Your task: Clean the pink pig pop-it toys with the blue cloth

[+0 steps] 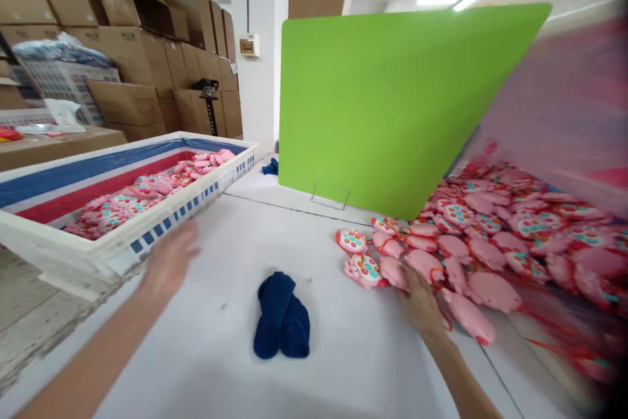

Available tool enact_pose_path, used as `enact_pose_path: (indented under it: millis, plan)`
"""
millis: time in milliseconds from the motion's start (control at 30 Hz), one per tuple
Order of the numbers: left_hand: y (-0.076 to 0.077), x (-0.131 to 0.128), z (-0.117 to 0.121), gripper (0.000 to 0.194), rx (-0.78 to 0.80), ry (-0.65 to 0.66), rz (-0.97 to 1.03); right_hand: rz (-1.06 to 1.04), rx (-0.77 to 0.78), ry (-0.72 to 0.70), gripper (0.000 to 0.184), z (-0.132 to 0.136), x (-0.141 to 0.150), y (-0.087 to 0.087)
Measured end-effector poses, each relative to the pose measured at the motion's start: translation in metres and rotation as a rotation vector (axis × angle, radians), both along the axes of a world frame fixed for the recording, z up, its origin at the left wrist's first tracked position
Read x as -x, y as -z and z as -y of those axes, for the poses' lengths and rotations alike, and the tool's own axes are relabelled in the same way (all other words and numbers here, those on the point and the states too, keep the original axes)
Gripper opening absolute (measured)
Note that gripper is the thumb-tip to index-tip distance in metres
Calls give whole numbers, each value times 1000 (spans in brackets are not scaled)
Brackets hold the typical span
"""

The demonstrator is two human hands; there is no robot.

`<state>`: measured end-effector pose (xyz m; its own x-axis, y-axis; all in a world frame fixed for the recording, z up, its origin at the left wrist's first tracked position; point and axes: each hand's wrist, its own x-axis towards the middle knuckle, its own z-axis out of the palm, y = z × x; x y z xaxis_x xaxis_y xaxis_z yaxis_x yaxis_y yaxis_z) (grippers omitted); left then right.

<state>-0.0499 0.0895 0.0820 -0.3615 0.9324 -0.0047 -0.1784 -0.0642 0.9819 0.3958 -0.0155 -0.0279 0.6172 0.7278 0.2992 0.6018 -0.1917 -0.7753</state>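
Note:
My left hand (169,261) hovers over the white table beside the white crate (122,249); it is blurred by motion and looks empty. At the near edge of a heap of pink toys (490,242) my right hand (420,300) rests, its fingers touching one pink toy (395,272); whether they grip it is unclear. Many toys show round faces with teal and red dots. A dark blue cloth (282,316) lies crumpled on the table between my hands.
The white crate, lined in red and blue, holds more pink toys (142,193). A green divider board (387,105) stands at the table's far side. Cardboard boxes (147,53) are stacked behind, left. A blurred pink mass fills the upper right.

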Motion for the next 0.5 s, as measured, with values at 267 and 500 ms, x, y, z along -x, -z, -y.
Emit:
enact_pose_path:
  millis: [267, 500]
  plan:
    - [79, -110, 96, 37, 337, 735, 188, -458, -6, -171, 39, 46, 64, -10]
    - [86, -141, 116, 53, 200, 981, 148, -833, 50, -346, 42, 70, 159, -13]
